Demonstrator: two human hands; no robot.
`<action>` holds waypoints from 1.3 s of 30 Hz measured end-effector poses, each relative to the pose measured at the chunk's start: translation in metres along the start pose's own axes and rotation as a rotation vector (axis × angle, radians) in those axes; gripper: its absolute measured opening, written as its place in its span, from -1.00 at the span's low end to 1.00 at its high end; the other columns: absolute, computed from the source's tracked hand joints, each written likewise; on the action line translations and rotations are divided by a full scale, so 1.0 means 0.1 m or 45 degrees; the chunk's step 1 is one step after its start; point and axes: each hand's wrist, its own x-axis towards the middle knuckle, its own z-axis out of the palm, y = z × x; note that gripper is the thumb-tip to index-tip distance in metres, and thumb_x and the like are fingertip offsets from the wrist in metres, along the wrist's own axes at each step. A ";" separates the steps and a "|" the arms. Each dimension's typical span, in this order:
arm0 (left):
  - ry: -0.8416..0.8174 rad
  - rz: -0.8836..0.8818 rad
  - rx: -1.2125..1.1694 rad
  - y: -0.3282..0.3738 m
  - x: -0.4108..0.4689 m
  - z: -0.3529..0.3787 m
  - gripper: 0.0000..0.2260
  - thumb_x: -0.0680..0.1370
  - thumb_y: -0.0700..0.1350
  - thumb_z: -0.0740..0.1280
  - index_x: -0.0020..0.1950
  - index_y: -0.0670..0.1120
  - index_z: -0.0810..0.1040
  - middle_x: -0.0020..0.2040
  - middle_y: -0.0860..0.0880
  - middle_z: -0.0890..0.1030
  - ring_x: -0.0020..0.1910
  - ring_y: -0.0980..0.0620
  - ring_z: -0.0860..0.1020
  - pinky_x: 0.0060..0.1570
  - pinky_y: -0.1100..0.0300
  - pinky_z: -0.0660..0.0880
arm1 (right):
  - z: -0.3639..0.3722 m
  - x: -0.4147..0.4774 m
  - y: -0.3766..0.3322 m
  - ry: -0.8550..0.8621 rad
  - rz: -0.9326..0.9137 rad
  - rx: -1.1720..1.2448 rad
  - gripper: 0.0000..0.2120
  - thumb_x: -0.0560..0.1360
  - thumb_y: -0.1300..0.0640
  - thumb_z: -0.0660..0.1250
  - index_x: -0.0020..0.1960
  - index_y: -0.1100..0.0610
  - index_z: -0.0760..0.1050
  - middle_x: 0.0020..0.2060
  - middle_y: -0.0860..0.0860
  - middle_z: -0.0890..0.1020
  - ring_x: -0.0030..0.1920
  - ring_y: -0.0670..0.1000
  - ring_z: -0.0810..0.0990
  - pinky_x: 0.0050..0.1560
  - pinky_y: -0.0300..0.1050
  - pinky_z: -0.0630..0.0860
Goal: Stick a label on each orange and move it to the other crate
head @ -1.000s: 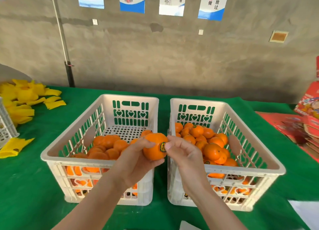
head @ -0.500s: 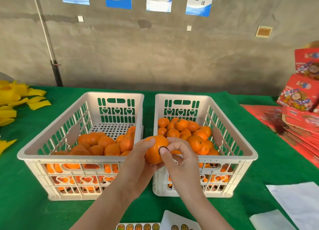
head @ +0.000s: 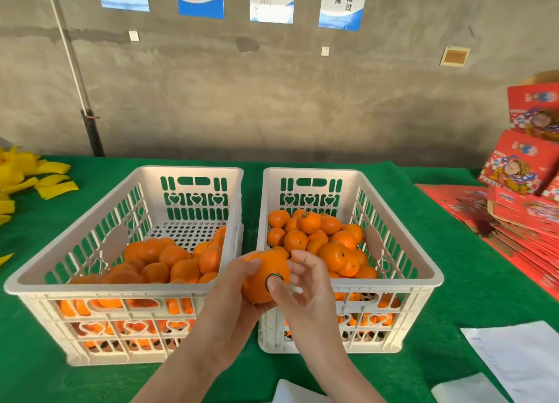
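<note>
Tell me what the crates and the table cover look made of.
Crates: likely moulded plastic, white, slightly glossy; uniform walls with cut-out hearts and slots. Table cover: probably felt or similar fabric, green, matte; fuzzy texture, no shine.

- Table: two crates stand side by side at its middle, just apart.
- Left crate: a fruit heap lies in its near part.
- Right crate: a fruit pile fills its middle.
- Lone orange: above the crates' near rims, over the gap between them. The left hand grips it from the left. The right hand is at its right, thumb on the label on its near face.
- Paper sheets: near right on the table.
- Cartons: stacked far right.
- Loose strips: far left.
- Posters: on the wall behind.
</note>
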 end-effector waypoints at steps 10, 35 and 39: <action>0.062 0.412 0.915 -0.13 0.71 0.29 -0.56 0.61 0.17 -0.02 0.30 -0.02 0.45 0.08 0.06 0.58 0.06 0.16 0.57 0.07 0.44 0.46 | -0.35 0.72 -0.05 0.086 -0.239 -0.438 -0.31 0.26 0.17 0.57 0.19 -0.20 0.26 0.09 -0.31 0.37 0.07 -0.34 0.45 -0.10 -0.43 0.49; 0.092 0.356 2.141 -0.40 1.23 0.07 -0.83 0.55 0.03 0.25 0.11 0.09 0.53 -0.14 0.15 0.51 -0.17 0.15 0.49 -0.21 0.30 0.39 | -1.23 2.87 0.99 0.266 0.456 -1.434 -0.34 0.50 0.33 0.26 0.51 0.17 0.04 0.51 0.24 -0.02 0.47 0.28 0.09 0.39 0.17 0.27; 0.077 0.318 2.145 -0.38 1.19 0.12 -0.85 0.55 0.00 0.26 0.08 0.05 0.55 -0.14 0.10 0.54 -0.18 0.11 0.51 -0.18 0.22 0.48 | -0.94 2.53 0.41 0.258 -0.162 -1.077 -0.62 0.51 0.22 0.33 0.30 0.25 0.41 0.26 0.15 0.48 0.26 0.10 0.44 0.26 -0.02 0.41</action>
